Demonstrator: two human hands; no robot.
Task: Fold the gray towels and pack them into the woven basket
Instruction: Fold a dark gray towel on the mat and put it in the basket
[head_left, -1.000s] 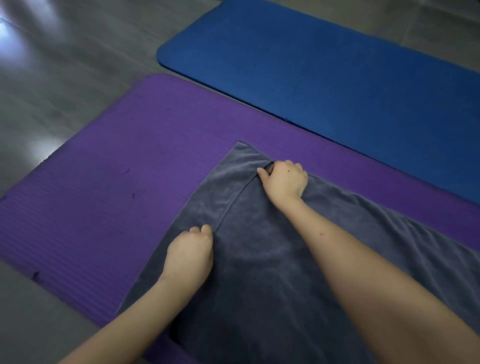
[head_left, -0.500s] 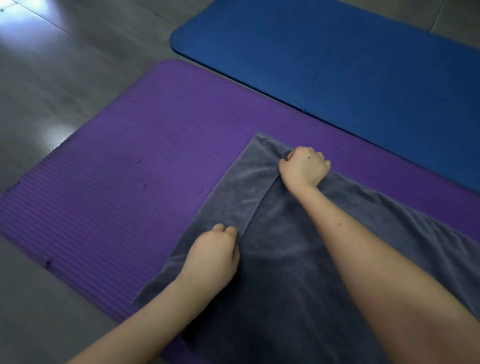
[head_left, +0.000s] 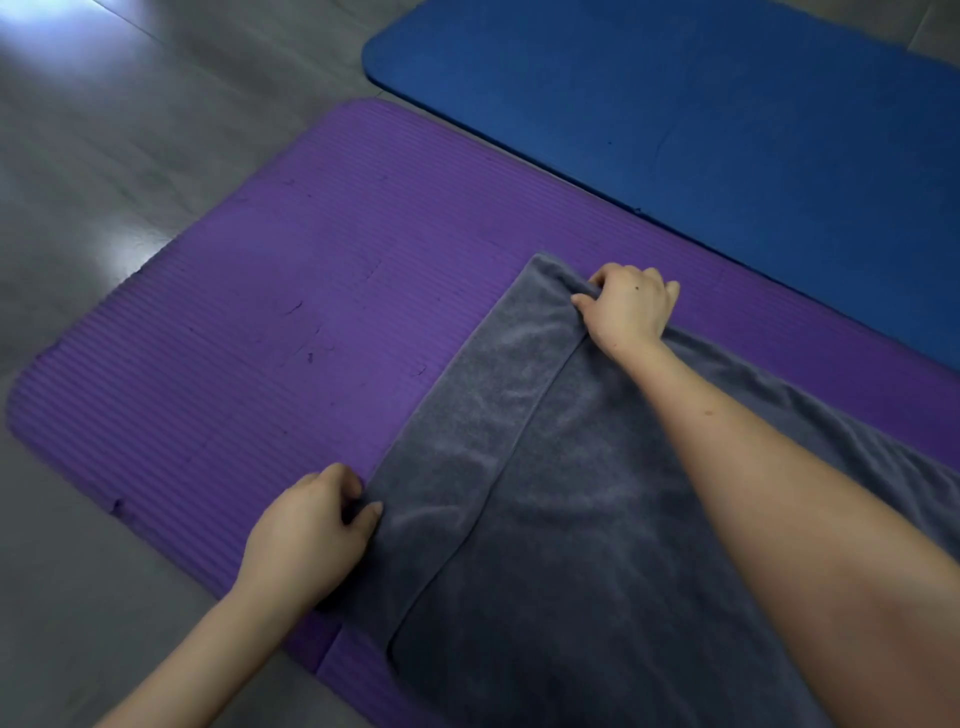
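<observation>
Gray towel (head_left: 597, 519) lay on purple mat (head_left: 311, 312), centre to lower right of frame, with an edge line just inside its left side. Left hand (head_left: 306, 535) pinched the near left edge, fingers curled. Right hand (head_left: 628, 306) pinched the far edge, upper centre. Risk: an uneven pull could skew or bunch the fold. Basket not in view.

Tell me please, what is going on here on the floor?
A person is folding a gray towel spread on a purple mat. The left hand pinches the towel's near left edge, and the right hand grips it at the far edge. The towel lies in two layers, the upper one short of the left edge. No basket is in view.
</observation>
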